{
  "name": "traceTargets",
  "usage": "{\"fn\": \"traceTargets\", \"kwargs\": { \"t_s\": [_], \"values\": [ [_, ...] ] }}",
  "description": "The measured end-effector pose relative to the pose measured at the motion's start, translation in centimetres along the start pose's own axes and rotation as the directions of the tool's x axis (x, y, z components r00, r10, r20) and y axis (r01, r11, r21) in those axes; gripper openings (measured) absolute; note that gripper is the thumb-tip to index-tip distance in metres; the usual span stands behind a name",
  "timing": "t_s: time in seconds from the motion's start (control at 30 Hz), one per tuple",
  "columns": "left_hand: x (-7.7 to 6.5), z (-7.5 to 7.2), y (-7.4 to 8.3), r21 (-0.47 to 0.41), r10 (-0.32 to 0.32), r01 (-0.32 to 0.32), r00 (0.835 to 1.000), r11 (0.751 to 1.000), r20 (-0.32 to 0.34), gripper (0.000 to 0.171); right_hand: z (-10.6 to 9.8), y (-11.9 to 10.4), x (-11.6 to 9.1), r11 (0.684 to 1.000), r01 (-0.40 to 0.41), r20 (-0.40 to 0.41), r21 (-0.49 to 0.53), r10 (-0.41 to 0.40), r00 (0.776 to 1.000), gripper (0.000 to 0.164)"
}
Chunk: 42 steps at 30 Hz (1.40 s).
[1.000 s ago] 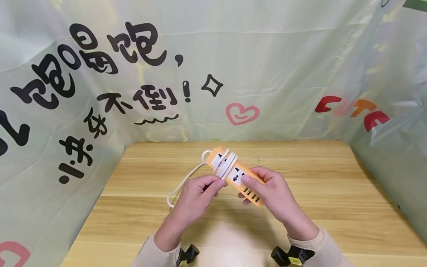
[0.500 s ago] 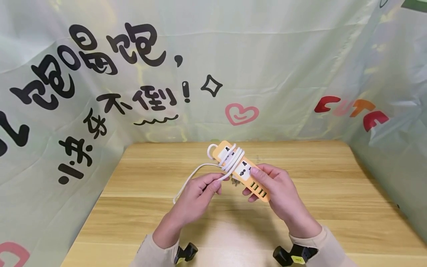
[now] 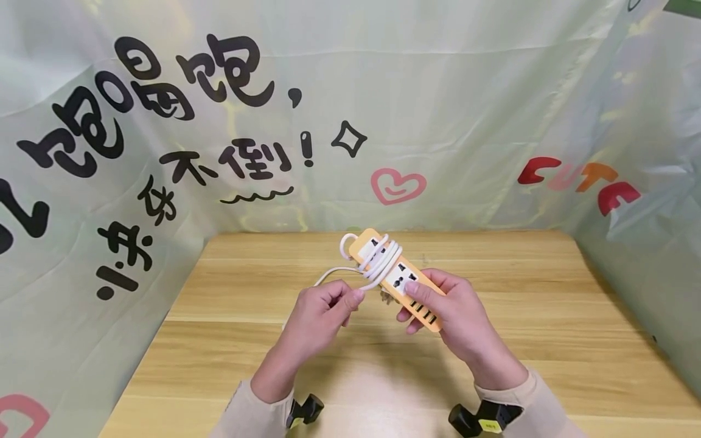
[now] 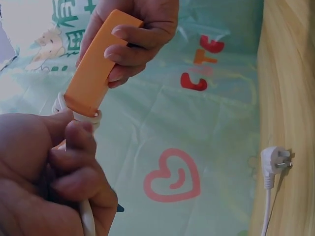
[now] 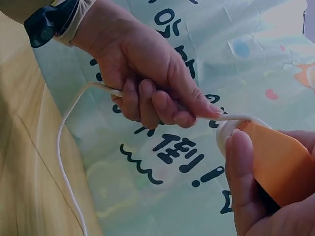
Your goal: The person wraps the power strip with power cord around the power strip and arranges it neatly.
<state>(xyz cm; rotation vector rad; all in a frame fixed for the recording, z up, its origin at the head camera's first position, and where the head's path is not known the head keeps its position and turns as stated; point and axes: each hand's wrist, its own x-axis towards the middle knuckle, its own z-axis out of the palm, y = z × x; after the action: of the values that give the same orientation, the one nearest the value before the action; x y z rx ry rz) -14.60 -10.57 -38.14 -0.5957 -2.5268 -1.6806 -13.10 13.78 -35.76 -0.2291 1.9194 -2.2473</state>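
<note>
My right hand holds an orange power strip tilted above the table, thumb on its socket face and fingers curled behind. Several turns of white cord wrap round the strip's far half, and a small loop stands out at its far end. To the left, my left hand pinches the cord between thumb and forefinger, a short stretch away from the strip. In the right wrist view the cord runs through the curled left fingers and trails down beyond them. The left wrist view shows the strip's plain orange back.
The cord's white plug is low over the wooden table, its prongs bare in the left wrist view. A printed fabric sheet encloses the table at the back and sides. Black cameras sit on both wrists.
The strip has shifted right and slightly away from me, bringing the plug's prongs into view beneath it. My left hand has drawn back left along the cord, leaving a longer stretch to the strip.
</note>
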Motion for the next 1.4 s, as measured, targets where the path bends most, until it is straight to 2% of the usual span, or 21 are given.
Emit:
{"fn": "traceTargets", "kwargs": {
  "t_s": [0.07,0.17,0.27,0.33,0.43,0.6,0.8,0.9,1.03,1.1,1.17,1.27,1.4],
  "values": [
    [0.0,0.0,0.0,0.000,0.015,-0.015,0.999,1.000,-0.029,0.033,0.0,0.0,0.1,1.000,0.005,-0.014,0.005,-0.005,1.000,0.028],
    [0.0,0.0,-0.2,-0.038,0.079,-0.081,0.996,0.996,-0.050,0.030,-0.1,0.1,0.1,1.000,0.009,-0.029,0.022,-0.008,1.000,0.027],
    [0.0,0.1,-0.4,-0.074,0.161,-0.162,0.987,0.984,-0.020,0.023,-0.3,0.0,0.2,0.998,0.023,-0.050,0.051,-0.020,0.999,0.022],
    [0.1,0.2,-0.6,-0.084,0.186,-0.184,0.982,0.979,0.017,0.021,-0.5,0.0,0.2,0.997,0.035,-0.055,0.069,-0.031,0.998,0.019],
    [0.1,0.3,-0.7,-0.070,0.147,-0.143,0.987,0.987,0.059,0.021,-0.7,-0.2,0.2,0.995,0.050,-0.044,0.083,-0.047,0.998,0.016],
    [0.1,0.3,-0.7,-0.030,0.049,-0.048,0.997,0.998,0.057,0.027,-0.6,-0.2,0.1,0.994,0.045,0.003,0.096,-0.045,0.999,0.014],
    [0.3,0.1,-0.5,-0.015,0.035,-0.034,0.997,0.999,0.063,0.030,-0.7,-0.2,-0.1,0.994,0.036,0.054,0.107,-0.042,0.998,0.014],
    [0.4,0.2,-0.6,-0.006,-0.004,0.005,0.998,1.000,0.058,0.034,-0.9,-0.2,-0.3,0.991,0.049,0.070,0.124,-0.058,0.996,0.014],
    [0.5,0.1,-0.8,0.016,-0.053,0.053,0.998,0.998,0.017,0.047,-1.0,-0.2,-0.4,0.988,0.056,0.073,0.144,-0.067,0.995,0.016],
    [0.5,0.0,-0.9,0.007,-0.027,0.027,1.000,1.000,0.011,0.048,-1.1,-0.2,-0.3,0.988,0.053,0.071,0.147,-0.064,0.995,0.016],
    [0.4,-0.2,-0.9,-0.014,0.029,-0.028,0.999,1.000,0.032,0.042,-1.2,-0.2,-0.3,0.987,0.047,0.069,0.155,-0.059,0.996,0.018],
    [0.4,-0.5,-0.9,-0.046,0.108,-0.102,0.985,0.994,0.138,0.031,-1.5,-0.3,-0.3,0.982,0.047,0.087,0.181,-0.064,0.994,0.020],
    [0.5,-0.6,-1.1,-0.042,0.140,-0.134,0.958,0.990,0.249,0.030,-1.7,-0.3,-0.3,0.977,0.041,0.164,0.211,-0.076,0.984,0.022]
  ]
}}
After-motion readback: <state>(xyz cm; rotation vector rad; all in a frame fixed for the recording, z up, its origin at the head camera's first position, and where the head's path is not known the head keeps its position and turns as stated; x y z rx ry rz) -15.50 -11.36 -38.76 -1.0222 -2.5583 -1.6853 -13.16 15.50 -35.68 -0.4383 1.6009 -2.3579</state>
